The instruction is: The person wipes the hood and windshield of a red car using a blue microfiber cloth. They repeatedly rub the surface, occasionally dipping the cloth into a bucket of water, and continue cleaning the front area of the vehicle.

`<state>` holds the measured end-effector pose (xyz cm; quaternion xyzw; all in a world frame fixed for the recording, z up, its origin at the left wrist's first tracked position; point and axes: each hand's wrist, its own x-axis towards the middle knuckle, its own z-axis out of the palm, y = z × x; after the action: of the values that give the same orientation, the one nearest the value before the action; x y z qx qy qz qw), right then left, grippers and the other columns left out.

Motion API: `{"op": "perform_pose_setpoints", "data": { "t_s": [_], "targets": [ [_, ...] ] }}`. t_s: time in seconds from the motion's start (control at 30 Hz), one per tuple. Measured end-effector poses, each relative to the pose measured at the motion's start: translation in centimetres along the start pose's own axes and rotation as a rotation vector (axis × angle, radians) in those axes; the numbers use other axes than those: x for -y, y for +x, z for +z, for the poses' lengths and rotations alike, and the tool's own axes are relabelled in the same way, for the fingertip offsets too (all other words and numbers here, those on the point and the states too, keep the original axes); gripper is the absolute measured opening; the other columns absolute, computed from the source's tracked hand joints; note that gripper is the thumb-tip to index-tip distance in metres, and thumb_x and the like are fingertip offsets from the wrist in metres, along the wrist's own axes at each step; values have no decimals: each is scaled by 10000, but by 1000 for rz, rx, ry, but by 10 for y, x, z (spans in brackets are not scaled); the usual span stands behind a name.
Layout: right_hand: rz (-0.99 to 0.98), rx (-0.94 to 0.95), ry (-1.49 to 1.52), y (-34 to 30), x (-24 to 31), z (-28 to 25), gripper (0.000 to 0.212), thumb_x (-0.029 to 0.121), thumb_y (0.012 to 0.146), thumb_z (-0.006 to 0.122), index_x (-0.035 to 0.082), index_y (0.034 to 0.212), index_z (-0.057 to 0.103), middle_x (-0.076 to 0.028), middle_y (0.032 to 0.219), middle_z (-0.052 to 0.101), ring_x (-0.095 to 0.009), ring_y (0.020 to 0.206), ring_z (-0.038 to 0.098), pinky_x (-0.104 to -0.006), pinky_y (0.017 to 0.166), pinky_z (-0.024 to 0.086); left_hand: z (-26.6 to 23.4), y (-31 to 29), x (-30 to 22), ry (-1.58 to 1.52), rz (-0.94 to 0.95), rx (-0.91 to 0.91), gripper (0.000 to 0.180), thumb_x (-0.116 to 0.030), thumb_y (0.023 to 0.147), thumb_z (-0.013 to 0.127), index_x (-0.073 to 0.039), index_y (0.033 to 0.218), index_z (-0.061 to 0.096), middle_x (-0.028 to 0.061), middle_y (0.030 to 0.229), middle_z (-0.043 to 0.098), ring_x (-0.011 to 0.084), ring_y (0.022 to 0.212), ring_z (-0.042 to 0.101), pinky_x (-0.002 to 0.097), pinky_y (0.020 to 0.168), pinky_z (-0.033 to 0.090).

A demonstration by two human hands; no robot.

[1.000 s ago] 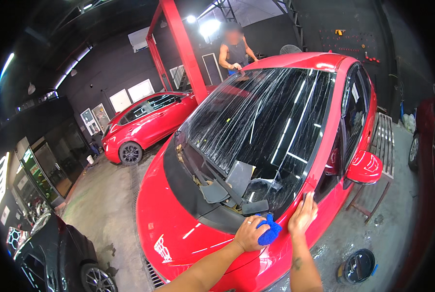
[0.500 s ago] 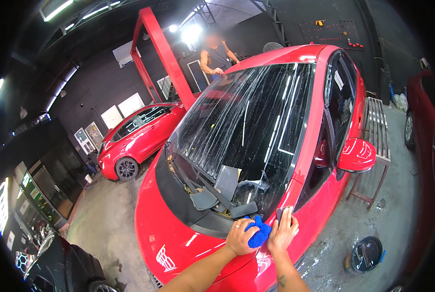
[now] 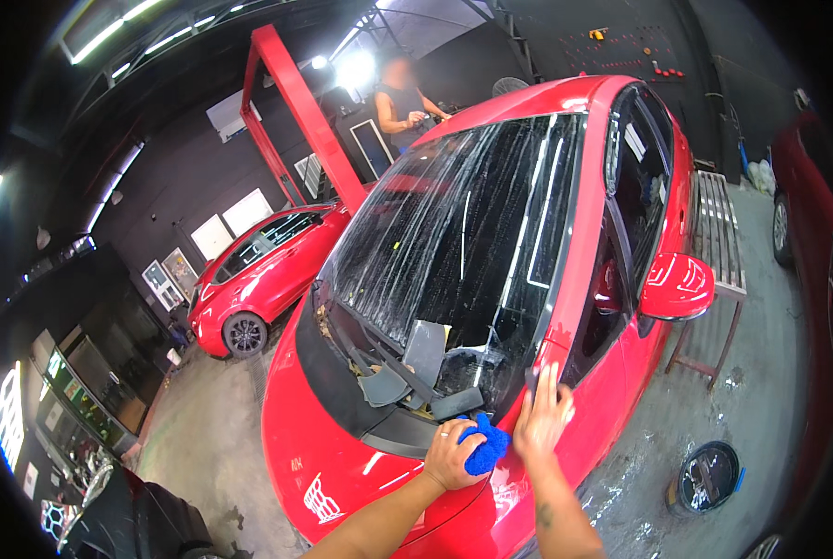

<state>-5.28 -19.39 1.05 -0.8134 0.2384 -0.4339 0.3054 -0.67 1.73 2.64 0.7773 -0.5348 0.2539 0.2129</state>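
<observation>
A red car (image 3: 370, 489) lies under both my hands. My left hand (image 3: 449, 463), at the rear edge of the hood, is closed on a crumpled blue cloth (image 3: 487, 449). My right hand (image 3: 542, 415) presses a small dark flat pad (image 3: 531, 378) to the red paint beside the lower corner of the windshield (image 3: 463, 224); most of the pad is hidden by the fingers. Whitish streaks run down the glass. At its base lie a grey block (image 3: 457, 402), a grey sheet (image 3: 426, 349) and several flat scraps near the wiper.
Out to the right stick the side mirror (image 3: 677, 286) and a slatted metal bench (image 3: 719, 233). A dark bucket (image 3: 679, 489) stands on the wet floor. Across the car is another person (image 3: 402, 112). Another red car (image 3: 253, 270) stands by a red lift post (image 3: 309, 112).
My right hand has slid with the pad forward along the paint beside the glass. My left hand keeps the cloth in nearly the same place. The other person's hand has lifted off the car.
</observation>
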Motion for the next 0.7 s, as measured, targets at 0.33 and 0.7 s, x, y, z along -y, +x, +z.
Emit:
{"op": "perform_pose_setpoints", "data": {
  "t_s": [0.33, 0.7],
  "targets": [
    [-5, 72, -8, -50, -10, -2, 739, 163, 1037, 744, 21, 1727, 520, -159, 1852, 442, -454, 1385, 540, -621, 1163, 422, 6, 2, -1, -3, 5, 7, 751, -312, 641, 1042, -156, 1296, 709, 187, 1372, 653, 446, 1284, 643, 585, 1096, 543],
    [-15, 95, 110, -57, -9, -1, 739, 142, 1048, 740, 25, 1738, 504, -196, 1834, 459, -475, 1401, 533, -609, 1204, 427, 9, 0, 7, 12, 6, 6, 788, -296, 582, 1042, -154, 1279, 704, 211, 1385, 653, 465, 1270, 648, 608, 1099, 537]
  ]
}}
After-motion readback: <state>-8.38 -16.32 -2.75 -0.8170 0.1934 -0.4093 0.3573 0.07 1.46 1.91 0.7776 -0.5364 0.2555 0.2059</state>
